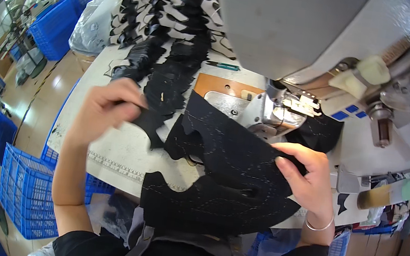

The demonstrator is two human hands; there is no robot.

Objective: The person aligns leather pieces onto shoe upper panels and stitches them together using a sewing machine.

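My right hand (308, 176) grips the right edge of a large black cut fabric panel (241, 170) between thumb and fingers. White stitch lines or markings run over the panel, which hangs over the table's front edge toward my lap. To the left, my left hand (113, 110) is closed in a pinch on a small black cut piece (149, 124), near the front end of the piled black pieces (169, 81). Behind the panel stands the sewing machine head (265, 110). Its needle area is partly hidden by the panel and the machine's own parts.
Rows of black and white cut pieces (177, 6) fill the table's far left. A green pen (222, 65) lies beside the machine bed. A ruler strip (115, 166) runs along the front edge. Blue crates (28, 192) stand on the floor at the left.
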